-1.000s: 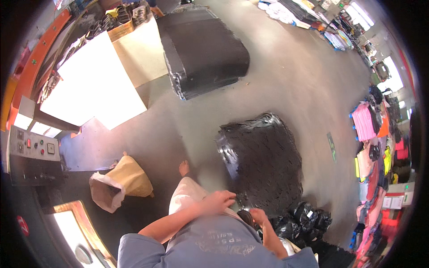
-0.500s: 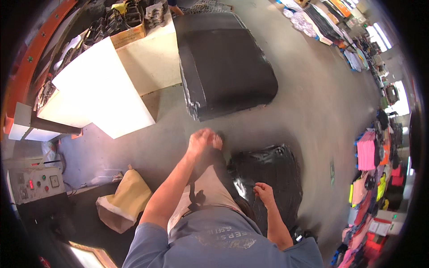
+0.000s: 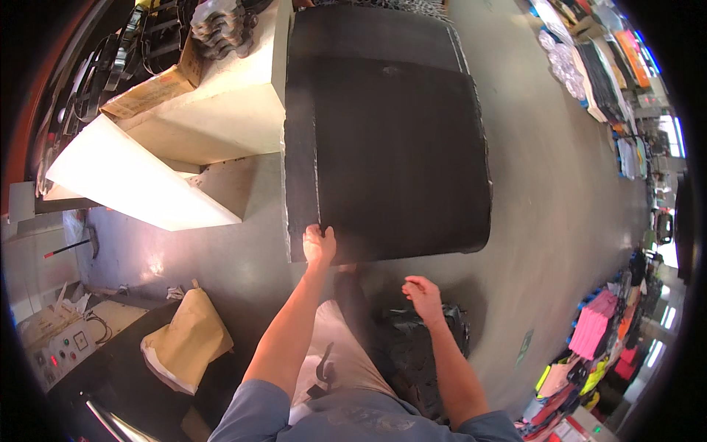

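A wide stack of black sheet material (image 3: pixel 398 147), perhaps rubber, lies in front of me with pale, ragged edges. My left hand (image 3: pixel 319 244) is closed on its near edge, close to the left corner, with the thumb toward the right. Apart from the stack, my right hand (image 3: pixel 424 298) hangs in the air just right of my legs. Its fingers are curled in and nothing shows in them. Below that hand, a crumpled black plastic-like heap (image 3: pixel 434 346) lies on the floor, partly hidden by my arm.
A pale bench (image 3: pixel 213 125) bearing a cardboard box (image 3: pixel 151 92) stands at the left of the stack, with a bright white panel (image 3: pixel 136 180) beside it. A control box (image 3: pixel 62 350) and a tan sack (image 3: pixel 193 335) are at lower left. Stacked coloured goods (image 3: pixel 593 324) line the right side.
The black stack is nearer in view as I moved forward. My left hand has reached ahead and taken hold of its near edge. My right hand has risen away from the black heap.
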### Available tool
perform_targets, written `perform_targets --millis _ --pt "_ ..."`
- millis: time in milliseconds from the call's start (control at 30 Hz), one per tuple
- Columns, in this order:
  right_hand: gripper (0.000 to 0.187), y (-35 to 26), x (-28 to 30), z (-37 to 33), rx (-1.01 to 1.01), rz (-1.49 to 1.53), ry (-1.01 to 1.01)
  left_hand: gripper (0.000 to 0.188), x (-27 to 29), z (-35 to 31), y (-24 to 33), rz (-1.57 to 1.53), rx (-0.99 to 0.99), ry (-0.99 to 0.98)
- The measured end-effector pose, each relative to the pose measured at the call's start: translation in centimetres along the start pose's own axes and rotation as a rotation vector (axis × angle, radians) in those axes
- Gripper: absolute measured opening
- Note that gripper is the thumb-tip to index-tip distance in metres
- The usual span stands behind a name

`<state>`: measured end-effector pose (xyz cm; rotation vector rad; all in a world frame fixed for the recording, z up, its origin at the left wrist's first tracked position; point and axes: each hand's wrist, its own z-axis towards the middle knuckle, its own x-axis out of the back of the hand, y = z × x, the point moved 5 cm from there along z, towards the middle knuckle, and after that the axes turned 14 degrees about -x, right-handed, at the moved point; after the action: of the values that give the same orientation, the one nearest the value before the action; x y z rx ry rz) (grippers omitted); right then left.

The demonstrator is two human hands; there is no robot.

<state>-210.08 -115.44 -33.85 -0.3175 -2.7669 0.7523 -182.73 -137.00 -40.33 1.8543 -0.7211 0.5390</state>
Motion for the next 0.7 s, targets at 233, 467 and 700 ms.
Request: perform_targets --millis 233,467,700 --pt "0.071 -19.8 -8.9 1.4 0.553 -0.492 0.200 0.029 1.8 -5.1 11.9 0.025 -0.570 -0.199" --pt "0.027 -31.2 -9.3 -2.3 0.538 -1.064 0.374 0.011 2.8 -17.1 22.7 -0.072 -1.041 -0.129" --pt "0.037 -26.3 0.7 -20.6 0.578 -0.646 0.519 0.046 7.6 -22.8 16.3 -0.687 -0.840 -0.670"
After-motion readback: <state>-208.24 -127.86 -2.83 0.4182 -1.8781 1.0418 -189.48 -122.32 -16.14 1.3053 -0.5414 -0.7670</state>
